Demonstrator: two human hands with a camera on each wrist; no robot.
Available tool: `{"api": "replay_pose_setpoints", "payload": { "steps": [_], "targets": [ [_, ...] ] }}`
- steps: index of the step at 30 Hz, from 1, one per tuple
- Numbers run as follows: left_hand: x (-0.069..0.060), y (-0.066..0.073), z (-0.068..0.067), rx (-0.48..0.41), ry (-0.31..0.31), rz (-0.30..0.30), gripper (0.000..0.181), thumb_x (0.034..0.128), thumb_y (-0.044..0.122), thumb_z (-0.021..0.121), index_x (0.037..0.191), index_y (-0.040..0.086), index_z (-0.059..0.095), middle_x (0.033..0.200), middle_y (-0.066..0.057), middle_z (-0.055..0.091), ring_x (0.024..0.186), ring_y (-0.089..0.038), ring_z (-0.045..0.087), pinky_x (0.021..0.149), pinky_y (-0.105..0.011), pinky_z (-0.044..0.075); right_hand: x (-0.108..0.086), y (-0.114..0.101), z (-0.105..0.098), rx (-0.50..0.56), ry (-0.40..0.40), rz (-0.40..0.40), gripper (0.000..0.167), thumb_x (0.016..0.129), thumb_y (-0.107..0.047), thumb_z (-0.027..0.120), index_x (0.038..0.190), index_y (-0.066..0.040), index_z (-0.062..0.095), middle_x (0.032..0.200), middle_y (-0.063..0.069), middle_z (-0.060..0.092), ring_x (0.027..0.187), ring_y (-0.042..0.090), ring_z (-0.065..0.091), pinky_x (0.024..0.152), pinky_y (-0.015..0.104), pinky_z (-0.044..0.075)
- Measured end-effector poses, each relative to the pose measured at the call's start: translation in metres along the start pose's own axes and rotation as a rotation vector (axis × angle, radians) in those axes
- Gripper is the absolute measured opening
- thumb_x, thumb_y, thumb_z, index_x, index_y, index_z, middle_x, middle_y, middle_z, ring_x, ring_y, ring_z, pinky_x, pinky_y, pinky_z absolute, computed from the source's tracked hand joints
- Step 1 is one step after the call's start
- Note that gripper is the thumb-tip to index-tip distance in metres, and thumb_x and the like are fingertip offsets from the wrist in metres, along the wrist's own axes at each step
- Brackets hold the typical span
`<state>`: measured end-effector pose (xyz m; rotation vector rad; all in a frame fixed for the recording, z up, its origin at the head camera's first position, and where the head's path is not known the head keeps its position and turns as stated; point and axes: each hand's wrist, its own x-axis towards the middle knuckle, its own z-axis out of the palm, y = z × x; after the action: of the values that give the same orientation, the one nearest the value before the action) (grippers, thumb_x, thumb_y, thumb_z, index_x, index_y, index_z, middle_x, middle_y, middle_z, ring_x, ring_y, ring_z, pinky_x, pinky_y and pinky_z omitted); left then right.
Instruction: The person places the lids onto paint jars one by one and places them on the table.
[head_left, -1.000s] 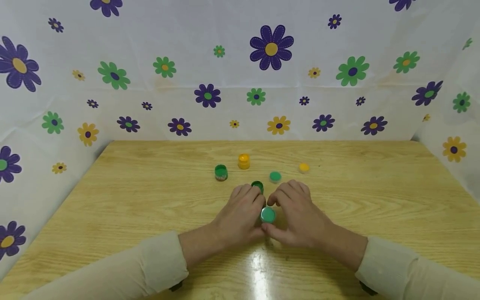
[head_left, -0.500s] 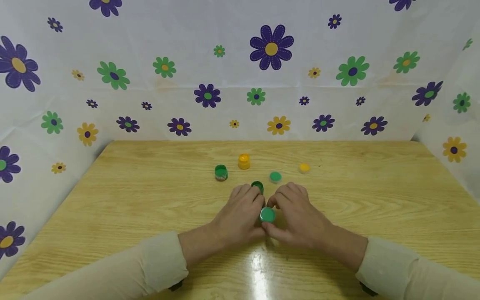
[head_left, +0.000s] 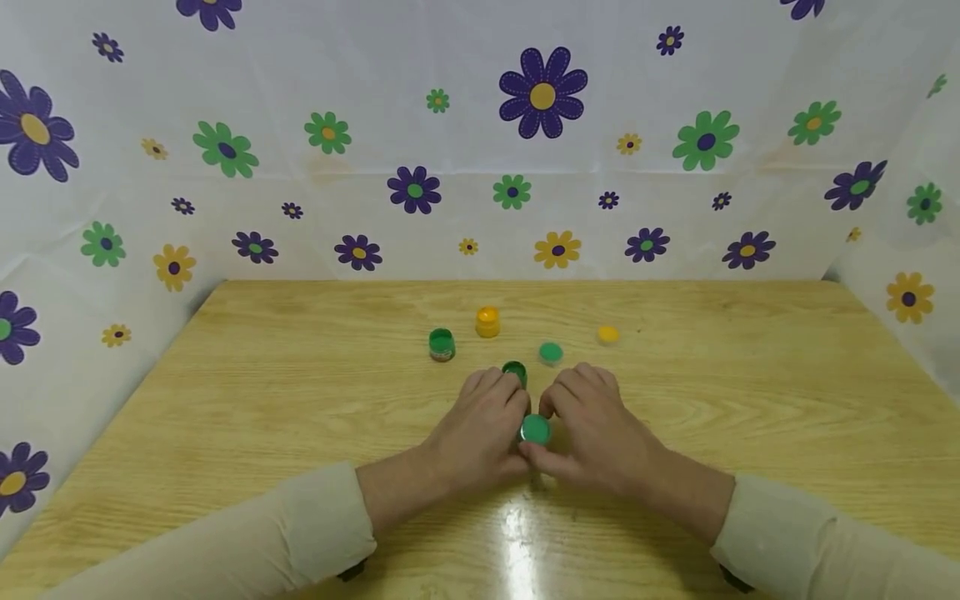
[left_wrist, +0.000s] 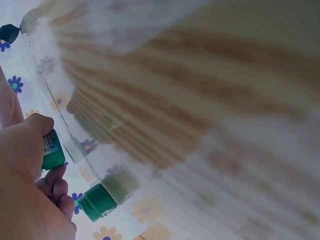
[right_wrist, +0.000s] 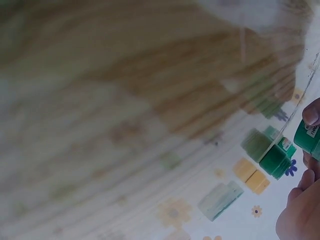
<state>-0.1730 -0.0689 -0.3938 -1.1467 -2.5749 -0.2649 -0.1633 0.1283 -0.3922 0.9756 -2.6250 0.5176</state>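
Observation:
A small green jar with a pale-rimmed green lid [head_left: 536,430] is between the two hands near the middle of the table. My left hand [head_left: 474,429] grips it from the left; in the left wrist view the thumb and fingers hold the labelled green jar [left_wrist: 52,151]. My right hand [head_left: 600,433] has its thumb at the lid's lower edge and its fingers curled by the right side. In the right wrist view fingers also touch the green jar [right_wrist: 309,137]. Just beyond the left fingers stands an open dark green jar [head_left: 514,372], partly hidden.
Farther back on the table [head_left: 300,375] are an open green jar [head_left: 442,344], an open yellow jar [head_left: 487,322], a loose green lid [head_left: 551,353] and a yellow lid [head_left: 607,335]. A flower-patterned cloth [head_left: 480,142] stands behind and at both sides.
The right thumb and fingers have shifted slightly about the lidded jar, which has moved a little left. The left hand has stayed almost still.

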Motion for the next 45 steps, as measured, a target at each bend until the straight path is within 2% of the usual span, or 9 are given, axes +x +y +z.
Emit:
{"api": "replay_pose_setpoints", "payload": {
  "steps": [3, 8, 14, 17, 29, 45],
  "targets": [
    [0.0006, 0.0004, -0.0004, 0.018, 0.002, 0.007, 0.036, 0.0805, 0.042, 0.077, 0.082, 0.012, 0.057, 0.085, 0.003, 0.048, 0.079, -0.015, 0.038, 0.079, -0.029, 0.035, 0.0, 0.0001, -0.0015, 0.002, -0.004, 0.01, 0.038, 0.085, -0.05, 0.072, 0.09, -0.015, 0.058, 0.091, -0.004, 0.052, 0.091, 0.015, 0.042, 0.095, 0.042, 0.035],
    [-0.0005, 0.0015, -0.0017, 0.025, -0.017, -0.001, 0.039, 0.0824, 0.045, 0.075, 0.088, 0.011, 0.059, 0.089, 0.002, 0.051, 0.082, -0.016, 0.041, 0.083, -0.031, 0.037, -0.0011, 0.0008, -0.0014, 0.019, 0.017, -0.013, 0.043, 0.083, -0.053, 0.072, 0.097, -0.014, 0.061, 0.097, -0.003, 0.056, 0.093, 0.015, 0.043, 0.094, 0.043, 0.035],
    [0.0001, 0.0017, -0.0014, 0.007, -0.018, -0.004, 0.04, 0.0816, 0.046, 0.076, 0.091, 0.011, 0.06, 0.088, 0.003, 0.05, 0.082, -0.015, 0.039, 0.081, -0.03, 0.035, -0.0018, 0.0024, 0.0003, 0.059, 0.062, -0.106, 0.03, 0.08, -0.033, 0.07, 0.1, -0.012, 0.064, 0.095, -0.004, 0.055, 0.092, 0.013, 0.042, 0.09, 0.042, 0.035],
    [0.001, 0.0017, -0.0001, 0.01, -0.005, -0.002, 0.038, 0.0817, 0.046, 0.076, 0.09, 0.012, 0.061, 0.087, 0.004, 0.049, 0.081, -0.015, 0.04, 0.082, -0.03, 0.035, -0.0022, 0.003, 0.0006, 0.072, 0.074, -0.123, 0.029, 0.077, -0.028, 0.069, 0.101, -0.012, 0.064, 0.095, -0.005, 0.054, 0.092, 0.012, 0.042, 0.089, 0.043, 0.035],
    [-0.0003, 0.0016, 0.0017, 0.0, 0.0, -0.006, 0.038, 0.0795, 0.046, 0.077, 0.088, 0.013, 0.06, 0.086, 0.004, 0.049, 0.081, -0.015, 0.04, 0.082, -0.03, 0.036, -0.0035, 0.0028, 0.0023, 0.053, 0.069, -0.115, 0.025, 0.078, -0.027, 0.07, 0.097, -0.012, 0.064, 0.092, -0.004, 0.053, 0.09, 0.013, 0.041, 0.089, 0.042, 0.035],
    [-0.0016, 0.0017, 0.0001, 0.009, -0.016, -0.017, 0.04, 0.0777, 0.044, 0.079, 0.086, 0.013, 0.057, 0.086, 0.004, 0.048, 0.081, -0.015, 0.038, 0.081, -0.03, 0.035, -0.0021, 0.0004, 0.0008, 0.03, 0.04, -0.06, 0.027, 0.08, -0.037, 0.073, 0.092, -0.017, 0.059, 0.092, -0.004, 0.056, 0.089, 0.013, 0.044, 0.092, 0.042, 0.035]
  ]
}}
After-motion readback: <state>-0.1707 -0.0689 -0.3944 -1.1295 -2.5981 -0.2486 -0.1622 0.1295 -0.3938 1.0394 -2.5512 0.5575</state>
